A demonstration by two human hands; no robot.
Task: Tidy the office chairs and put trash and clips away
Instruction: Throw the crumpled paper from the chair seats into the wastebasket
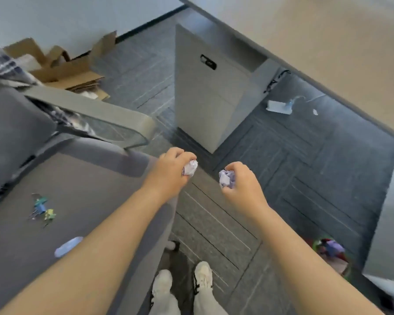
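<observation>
My left hand (168,171) grips a crumpled white paper ball (190,167) over the right edge of a grey office chair seat (89,189). A second crumpled purple-white paper ball (225,178) sits in my right hand (243,185), held over the carpet. On the seat at the left lies a small pile of coloured binder clips (42,209), and a pale blue oval object (67,246) rests closer to me. At the lower right, partly behind my right forearm, stands a bin (332,253) with colourful trash inside.
A grey pedestal cabinet (205,96) stands under the beige desk (328,42) ahead. Paper scraps (279,107) lie on the carpet beneath the desk. Flattened cardboard boxes (73,69) are piled by the far wall. The chair's grey armrest (96,114) juts out at the left.
</observation>
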